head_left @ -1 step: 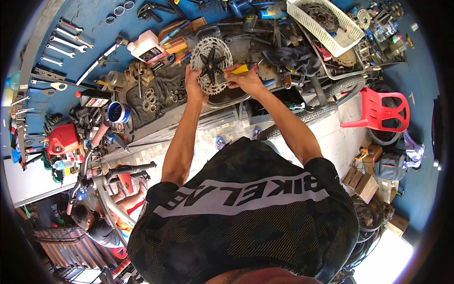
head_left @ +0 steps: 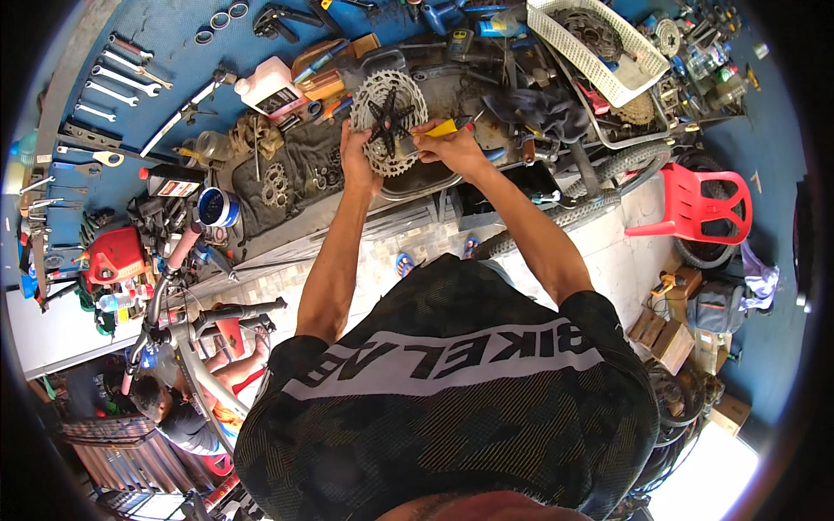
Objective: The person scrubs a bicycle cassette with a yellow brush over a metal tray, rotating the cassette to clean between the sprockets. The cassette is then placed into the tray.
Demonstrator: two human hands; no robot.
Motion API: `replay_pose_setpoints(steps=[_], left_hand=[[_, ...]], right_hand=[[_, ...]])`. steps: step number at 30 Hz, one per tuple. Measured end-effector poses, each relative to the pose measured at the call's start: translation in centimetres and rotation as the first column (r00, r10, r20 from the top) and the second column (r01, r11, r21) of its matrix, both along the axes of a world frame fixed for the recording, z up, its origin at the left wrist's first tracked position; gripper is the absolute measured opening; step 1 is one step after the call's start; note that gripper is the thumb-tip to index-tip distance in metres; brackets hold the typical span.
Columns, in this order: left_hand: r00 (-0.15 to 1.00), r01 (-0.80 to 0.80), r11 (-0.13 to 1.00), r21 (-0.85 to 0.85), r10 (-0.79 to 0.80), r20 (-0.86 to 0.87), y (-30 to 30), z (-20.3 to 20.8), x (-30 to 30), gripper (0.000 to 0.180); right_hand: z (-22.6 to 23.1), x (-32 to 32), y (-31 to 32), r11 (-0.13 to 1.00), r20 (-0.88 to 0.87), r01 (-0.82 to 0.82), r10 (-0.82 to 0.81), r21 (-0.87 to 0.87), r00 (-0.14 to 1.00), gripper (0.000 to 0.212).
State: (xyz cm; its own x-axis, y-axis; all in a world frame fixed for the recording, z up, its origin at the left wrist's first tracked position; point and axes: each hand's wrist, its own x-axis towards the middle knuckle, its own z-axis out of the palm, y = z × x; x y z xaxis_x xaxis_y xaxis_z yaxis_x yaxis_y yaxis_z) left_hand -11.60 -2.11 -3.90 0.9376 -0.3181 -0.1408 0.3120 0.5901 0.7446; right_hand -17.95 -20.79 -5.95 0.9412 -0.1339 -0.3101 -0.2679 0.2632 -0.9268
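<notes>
My left hand (head_left: 360, 159) is closed on the left edge of a bicycle cassette (head_left: 408, 94), fingers partly hidden behind it. The cassette is held up over the bench with its black spider and silver sprocket rings showing. At its right side, my right hand (head_left: 450, 149) grips a tool with a yellow and black handle (head_left: 442, 129). The handle's dark end points up and to the right; the tool's other end is hidden by my fingers and the cassette. On a dark cloth left of my hands lie loose sprockets (head_left: 275, 185) and several small metal parts.
A pink-white jug (head_left: 268, 88) and a blue tub (head_left: 218, 207) stand left on the bench. A white basket (head_left: 638, 85) with cassettes is at the back right. Wrenches (head_left: 124, 82) hang left. A red chair (head_left: 686, 208) stands right; another person (head_left: 174, 417) sits lower left behind a bicycle.
</notes>
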Motion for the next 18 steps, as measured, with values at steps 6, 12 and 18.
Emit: replay_pose_setpoints(steps=[6,12,18], left_hand=[[1.0,0.004,0.998,0.061,-0.004,-0.006,0.2,-1.9,0.3,0.057],[1.0,-0.013,0.998,0.066,0.013,-0.005,0.1,-2.0,1.2,0.053],[0.999,-0.036,0.991,0.125,0.04,-0.029,-0.8,-1.1,1.1,0.047]], right_hand=[[-0.8,0.6,-1.0,0.889,0.113,-0.045,0.108,-0.457,0.988,0.026],[1.9,0.8,0.3,0.555,0.158,0.044,0.159,-0.831,0.974,0.027],[1.9,0.6,-0.6,0.671,0.163,-0.006,0.19,-0.742,0.968,0.027]])
